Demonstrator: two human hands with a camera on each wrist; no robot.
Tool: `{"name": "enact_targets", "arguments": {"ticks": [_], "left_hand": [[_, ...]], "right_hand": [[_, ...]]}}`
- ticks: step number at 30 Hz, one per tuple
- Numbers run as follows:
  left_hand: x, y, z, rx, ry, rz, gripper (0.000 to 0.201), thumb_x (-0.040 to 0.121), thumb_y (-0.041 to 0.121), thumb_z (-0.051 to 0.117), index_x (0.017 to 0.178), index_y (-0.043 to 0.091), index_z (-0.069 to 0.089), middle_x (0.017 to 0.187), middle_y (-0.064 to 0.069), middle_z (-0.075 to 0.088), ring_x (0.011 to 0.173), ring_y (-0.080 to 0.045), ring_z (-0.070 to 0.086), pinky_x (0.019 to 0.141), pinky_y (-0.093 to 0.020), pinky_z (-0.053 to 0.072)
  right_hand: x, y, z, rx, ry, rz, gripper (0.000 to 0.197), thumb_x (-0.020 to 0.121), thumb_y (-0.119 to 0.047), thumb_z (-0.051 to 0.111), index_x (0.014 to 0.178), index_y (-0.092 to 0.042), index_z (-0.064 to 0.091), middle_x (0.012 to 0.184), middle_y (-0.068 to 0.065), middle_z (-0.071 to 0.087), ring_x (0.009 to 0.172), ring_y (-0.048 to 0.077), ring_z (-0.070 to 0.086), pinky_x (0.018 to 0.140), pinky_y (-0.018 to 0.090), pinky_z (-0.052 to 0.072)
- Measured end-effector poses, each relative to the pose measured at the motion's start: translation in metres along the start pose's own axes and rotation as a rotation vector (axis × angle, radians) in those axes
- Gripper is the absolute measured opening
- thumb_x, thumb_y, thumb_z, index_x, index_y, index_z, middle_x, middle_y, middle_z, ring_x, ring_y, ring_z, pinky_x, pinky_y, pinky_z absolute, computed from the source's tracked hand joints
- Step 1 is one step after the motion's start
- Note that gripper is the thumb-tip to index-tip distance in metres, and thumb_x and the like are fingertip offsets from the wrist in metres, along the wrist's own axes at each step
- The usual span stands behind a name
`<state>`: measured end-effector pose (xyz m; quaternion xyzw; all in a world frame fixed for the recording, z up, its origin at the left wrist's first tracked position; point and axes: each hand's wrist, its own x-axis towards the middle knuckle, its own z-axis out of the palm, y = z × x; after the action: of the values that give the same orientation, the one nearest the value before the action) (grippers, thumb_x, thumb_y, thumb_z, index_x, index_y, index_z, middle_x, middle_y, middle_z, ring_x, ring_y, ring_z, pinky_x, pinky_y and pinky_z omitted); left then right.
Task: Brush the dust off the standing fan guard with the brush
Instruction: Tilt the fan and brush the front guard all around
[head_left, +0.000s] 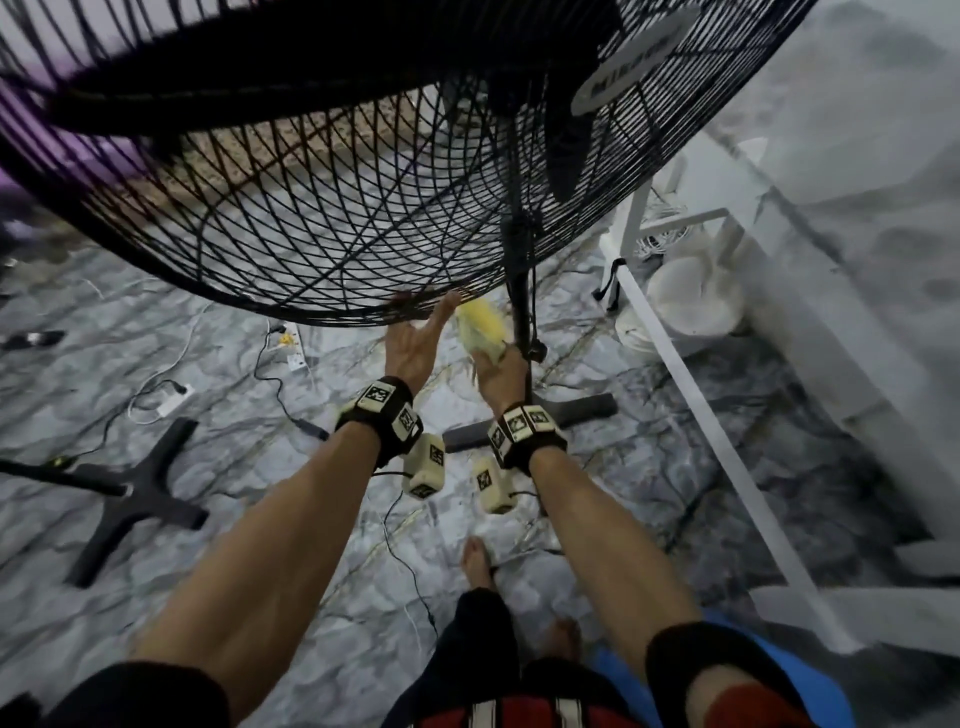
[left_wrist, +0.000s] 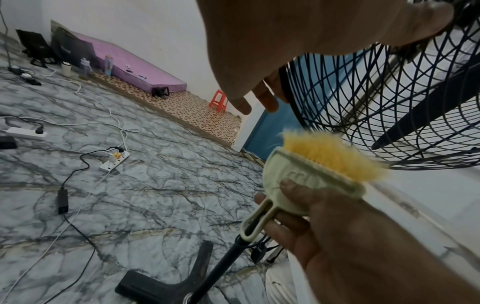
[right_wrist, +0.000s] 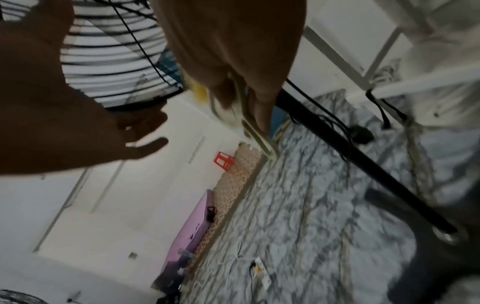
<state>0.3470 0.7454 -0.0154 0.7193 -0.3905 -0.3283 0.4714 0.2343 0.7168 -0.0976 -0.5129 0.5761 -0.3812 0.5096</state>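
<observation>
The black wire fan guard (head_left: 332, 218) fills the upper half of the head view, tilted over the floor. My left hand (head_left: 423, 312) reaches up to its bottom rim, fingers straight, with thumb and forefinger tips touching the wires. My right hand (head_left: 493, 364) grips a pale green brush (head_left: 480, 325) with yellow bristles, just below the rim beside the fan pole (head_left: 522, 291). In the left wrist view the brush (left_wrist: 311, 174) points its bristles up toward the guard (left_wrist: 389, 102). The blurred right wrist view shows fingers wrapped round the brush handle (right_wrist: 257, 131).
The fan's cross base (head_left: 576, 410) stands on the marble floor. A second cross base (head_left: 140, 493) lies at left. Power strips and cables (head_left: 291, 348) trail across the floor. A white frame (head_left: 675, 353) with white bowls (head_left: 691, 301) stands at right. My bare foot (head_left: 478, 561) is below.
</observation>
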Motion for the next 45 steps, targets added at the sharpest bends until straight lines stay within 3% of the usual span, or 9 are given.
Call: {"name": "enact_targets", "arguments": {"ticks": [5,9,12,19,24,29,36,40,45], "left_hand": [[0.000,0.003,0.001,-0.004,0.002,0.014,0.081,0.083,0.078,0.065,0.130,0.012,0.064,0.134,-0.006,0.067,0.113,-0.002,0.060,0.096,-0.012,0.043],[0.002,-0.005,0.001,-0.002,-0.008,-0.001,0.075,0.088,0.072,0.065,0.135,0.014,0.066,0.138,-0.004,0.066,0.127,-0.013,0.059,0.112,-0.034,0.043],[0.007,-0.010,0.002,0.005,0.033,0.064,0.097,0.071,0.091,0.061,0.129,0.013,0.067,0.121,0.001,0.069,0.109,-0.010,0.061,0.097,-0.027,0.042],[0.016,-0.017,0.002,0.043,0.036,0.061,0.063,0.088,0.063,0.068,0.121,0.009,0.068,0.085,-0.002,0.049,0.071,-0.012,0.042,0.066,-0.022,0.037],[0.022,-0.020,-0.003,0.054,0.085,0.073,0.082,0.083,0.075,0.066,0.130,0.009,0.064,0.128,-0.004,0.065,0.118,-0.018,0.056,0.099,-0.025,0.037],[0.028,-0.019,-0.011,0.070,0.062,0.105,0.071,0.083,0.077,0.066,0.119,0.016,0.068,0.133,-0.007,0.064,0.121,-0.022,0.056,0.101,-0.033,0.039],[0.038,-0.020,-0.019,0.126,0.121,0.080,0.101,0.067,0.097,0.057,0.125,0.014,0.068,0.126,-0.003,0.065,0.113,-0.021,0.057,0.095,-0.037,0.042],[0.048,-0.023,-0.028,0.174,0.103,0.073,0.113,0.060,0.105,0.048,0.125,0.015,0.070,0.125,-0.006,0.068,0.111,-0.024,0.060,0.088,-0.032,0.039],[0.046,-0.014,-0.027,0.151,0.114,0.064,0.112,0.063,0.102,0.050,0.128,0.013,0.067,0.130,-0.003,0.065,0.115,-0.019,0.057,0.093,-0.030,0.037]], "right_hand": [[0.007,-0.002,-0.015,0.051,0.079,0.022,0.026,0.100,-0.018,0.061,0.109,0.006,0.067,0.099,0.018,0.069,0.090,0.028,0.063,0.079,0.034,0.050],[0.011,0.011,-0.025,0.049,0.104,0.203,0.035,0.098,-0.017,0.064,0.126,0.004,0.059,0.121,0.017,0.065,0.111,0.028,0.062,0.079,0.018,0.038],[0.055,-0.005,-0.039,0.084,0.171,0.216,0.030,0.095,-0.015,0.067,0.119,0.002,0.064,0.116,0.020,0.068,0.107,0.032,0.066,0.082,0.030,0.047],[0.089,-0.022,-0.048,-0.002,0.160,0.154,0.040,0.095,-0.020,0.068,0.123,0.007,0.061,0.121,0.025,0.066,0.113,0.038,0.063,0.090,0.042,0.050],[0.069,0.013,-0.021,-0.152,-0.064,-0.052,0.010,0.092,-0.008,0.070,0.100,-0.003,0.072,0.089,0.019,0.069,0.082,0.025,0.061,0.074,0.040,0.051],[0.093,-0.030,-0.056,0.000,0.184,0.175,0.044,0.100,-0.023,0.063,0.130,0.008,0.057,0.132,0.025,0.061,0.121,0.037,0.058,0.092,0.037,0.043],[0.054,-0.019,-0.032,-0.160,-0.122,-0.055,0.017,0.099,-0.017,0.065,0.102,-0.002,0.069,0.084,0.012,0.068,0.087,0.032,0.064,0.068,0.030,0.040],[0.086,-0.029,-0.045,-0.050,0.165,0.185,0.050,0.102,-0.027,0.059,0.134,0.010,0.053,0.134,0.026,0.059,0.126,0.039,0.055,0.100,0.041,0.044],[0.058,-0.024,-0.024,-0.244,-0.131,-0.028,0.026,0.100,-0.026,0.062,0.085,-0.006,0.061,0.075,0.004,0.057,0.077,0.030,0.058,0.068,0.036,0.041]]}}
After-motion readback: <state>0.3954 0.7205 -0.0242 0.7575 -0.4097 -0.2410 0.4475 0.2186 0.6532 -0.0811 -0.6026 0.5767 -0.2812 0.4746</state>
